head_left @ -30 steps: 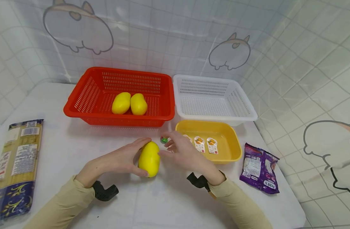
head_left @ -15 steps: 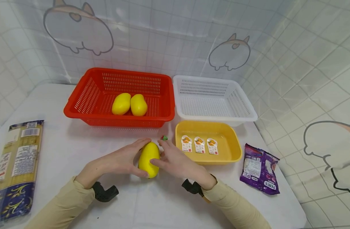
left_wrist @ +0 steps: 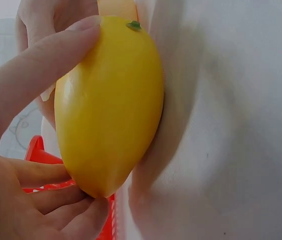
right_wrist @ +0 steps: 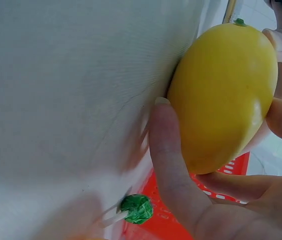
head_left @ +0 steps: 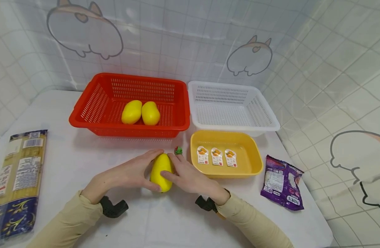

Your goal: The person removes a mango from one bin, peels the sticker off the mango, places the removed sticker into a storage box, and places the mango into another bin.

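Note:
A yellow mango (head_left: 161,172) with a small green stem end lies on the white table between both hands. My left hand (head_left: 128,172) holds its left side, thumb near the stem end and fingers around the far tip, as the left wrist view shows. From the right, my right hand (head_left: 191,175) grips the same mango (right_wrist: 226,95), its thumb over the top and its fingertips against the side. Just beyond the right fingers lies a lollipop (right_wrist: 137,208) in green wrapping. Three mango-printed labels (head_left: 217,157) sit in a yellow tray (head_left: 250,162) to the right.
Two more mangoes (head_left: 150,113) lie in a red basket (head_left: 134,130) at the back. Beside it stands a white basket (head_left: 236,126). A purple snack bag (head_left: 282,182) is at the right, and a pack of noodles (head_left: 20,179) at the left.
My right hand has come left and closer in from beside the yellow tray, its thumb now on the mango. The lollipop and labels have come into full view. My left hand has stayed put.

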`<state>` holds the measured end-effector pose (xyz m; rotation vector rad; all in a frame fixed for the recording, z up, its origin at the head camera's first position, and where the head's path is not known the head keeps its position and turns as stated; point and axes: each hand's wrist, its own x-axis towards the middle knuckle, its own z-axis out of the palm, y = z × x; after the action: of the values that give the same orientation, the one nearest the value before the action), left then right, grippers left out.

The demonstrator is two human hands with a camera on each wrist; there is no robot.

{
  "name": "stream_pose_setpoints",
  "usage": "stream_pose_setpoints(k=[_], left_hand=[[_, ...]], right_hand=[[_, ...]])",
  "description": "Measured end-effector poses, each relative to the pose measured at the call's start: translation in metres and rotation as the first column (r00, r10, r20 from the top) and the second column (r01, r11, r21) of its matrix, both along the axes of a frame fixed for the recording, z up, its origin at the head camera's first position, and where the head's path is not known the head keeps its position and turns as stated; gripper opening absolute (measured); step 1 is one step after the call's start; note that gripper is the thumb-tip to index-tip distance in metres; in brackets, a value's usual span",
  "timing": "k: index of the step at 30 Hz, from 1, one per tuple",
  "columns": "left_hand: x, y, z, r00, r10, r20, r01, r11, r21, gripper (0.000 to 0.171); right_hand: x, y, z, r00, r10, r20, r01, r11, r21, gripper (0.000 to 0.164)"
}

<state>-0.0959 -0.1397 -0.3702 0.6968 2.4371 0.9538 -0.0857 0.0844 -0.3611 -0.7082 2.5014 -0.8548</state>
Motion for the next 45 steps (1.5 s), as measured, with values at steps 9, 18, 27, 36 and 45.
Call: stream_pose_setpoints(k=[9,18,27,36,45], left_hand=[[-0.004,-0.015,0.011,0.996,0.004,-0.088,0.0,0.999,0.041,0.115],[-0.006,-0.039,0.036,0.987,0.142,-0.072,-0.14,0.989,0.042,0.103],[-0.009,-0.06,0.056,0.956,0.242,-0.166,-0.225,0.967,0.117,0.085],[-0.014,-0.091,0.067,0.831,0.464,-0.306,-0.423,0.885,0.196,0.074],[-0.024,-0.117,0.065,0.713,0.622,-0.323,-0.611,0.778,0.147,0.076]], right_hand=[[-0.001,-0.002,0.002,1.0,-0.011,0.007,0.011,1.0,0.013,0.074],[-0.003,-0.002,0.001,0.999,-0.024,0.03,0.024,0.999,0.025,0.076],[-0.004,-0.002,0.001,0.997,-0.032,0.065,0.032,0.999,-0.005,0.075],[-0.004,0.0,0.0,0.996,-0.035,0.079,0.039,0.998,-0.051,0.072],[-0.003,0.0,0.0,0.99,-0.046,0.13,0.061,0.992,-0.112,0.066]])
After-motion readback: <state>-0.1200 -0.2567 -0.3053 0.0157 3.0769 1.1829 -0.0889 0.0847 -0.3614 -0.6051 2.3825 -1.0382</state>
